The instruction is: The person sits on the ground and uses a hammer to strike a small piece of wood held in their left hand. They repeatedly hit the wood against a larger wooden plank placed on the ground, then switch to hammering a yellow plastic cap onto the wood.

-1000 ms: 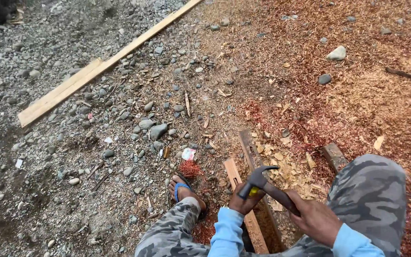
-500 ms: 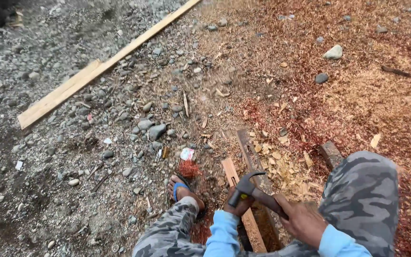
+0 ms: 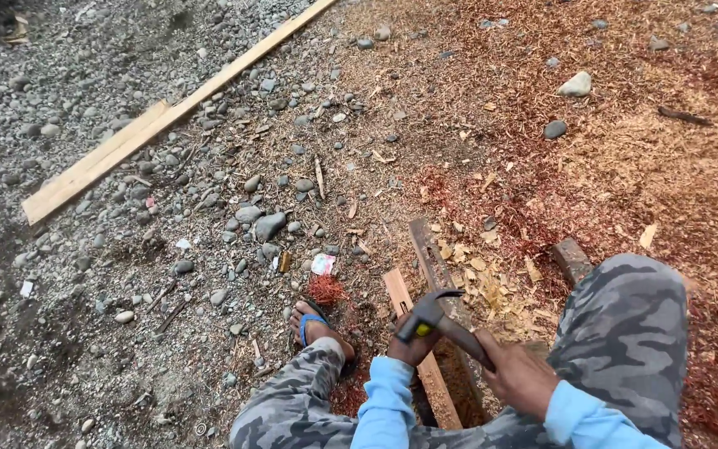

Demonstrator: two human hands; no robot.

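My right hand (image 3: 518, 376) grips the dark handle of a claw hammer (image 3: 430, 313), whose metal head hangs just above my left hand (image 3: 411, 350). My left hand is curled into a fist on a light wooden strip (image 3: 397, 289) that lies on the ground between my knees. The hammer head hides its fingertips, so I cannot see what they pinch. A darker, weathered piece of wood (image 3: 426, 247) lies alongside the strip. Both sleeves are light blue and my trousers are camouflage.
My foot in a blue sandal (image 3: 312, 324) rests on gravel left of the strip. A long pale plank (image 3: 153, 123) lies diagonally at upper left. Reddish sawdust and wood chips (image 3: 625, 166) cover the right side, with scattered stones (image 3: 575, 84) and a short wood block (image 3: 572, 259).
The hammer head has shifted slightly left and sits closer over my left hand. My hands stay at the strip, and the view has barely moved.
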